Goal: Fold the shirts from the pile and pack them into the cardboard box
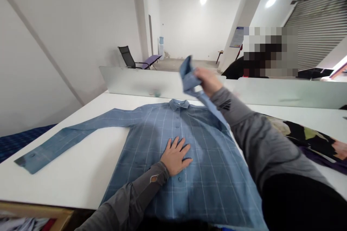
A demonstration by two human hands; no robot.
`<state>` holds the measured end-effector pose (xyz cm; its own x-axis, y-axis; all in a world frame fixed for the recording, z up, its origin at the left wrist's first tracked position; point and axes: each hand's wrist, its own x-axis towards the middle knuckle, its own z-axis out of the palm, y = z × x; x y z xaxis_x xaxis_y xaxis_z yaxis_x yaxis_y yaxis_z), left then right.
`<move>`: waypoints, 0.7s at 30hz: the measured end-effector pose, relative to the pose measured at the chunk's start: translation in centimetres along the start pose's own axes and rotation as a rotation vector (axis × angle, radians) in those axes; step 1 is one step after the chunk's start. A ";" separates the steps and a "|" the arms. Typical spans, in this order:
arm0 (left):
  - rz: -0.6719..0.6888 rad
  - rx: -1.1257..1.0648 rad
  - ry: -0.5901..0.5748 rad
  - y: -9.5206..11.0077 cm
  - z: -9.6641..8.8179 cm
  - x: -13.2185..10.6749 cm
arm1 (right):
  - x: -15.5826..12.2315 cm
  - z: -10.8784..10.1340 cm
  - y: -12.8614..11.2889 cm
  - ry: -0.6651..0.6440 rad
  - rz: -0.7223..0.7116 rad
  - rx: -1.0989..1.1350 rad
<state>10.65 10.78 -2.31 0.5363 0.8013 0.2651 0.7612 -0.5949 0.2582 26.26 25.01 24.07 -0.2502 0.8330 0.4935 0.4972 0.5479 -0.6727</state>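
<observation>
A white tabletop [81,173] carries a blue shirt [206,158] with a pale windowpane check, lying front up and buttoned, collar [179,104] at the far side. One sleeve [78,133] stretches flat out to the left. The other sleeve's cuff [188,74] is lifted above the collar, pinched in the closed right hand [208,80]. The left hand [175,156] lies open, fingers spread, flat on the button placket. A dark logo [225,104] marks the person's grey right sleeve; no lettering can be read on it.
</observation>
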 end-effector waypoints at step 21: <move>-0.358 0.094 0.299 -7.5 -3.7 0.3 | -16.7 4.4 22.6 -0.046 0.340 -0.814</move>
<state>3.79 15.26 -0.72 0.1168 0.8933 0.4340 0.9162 -0.2655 0.3000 38.01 23.88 -1.81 -0.0051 0.9527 0.3038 0.9838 0.0593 -0.1693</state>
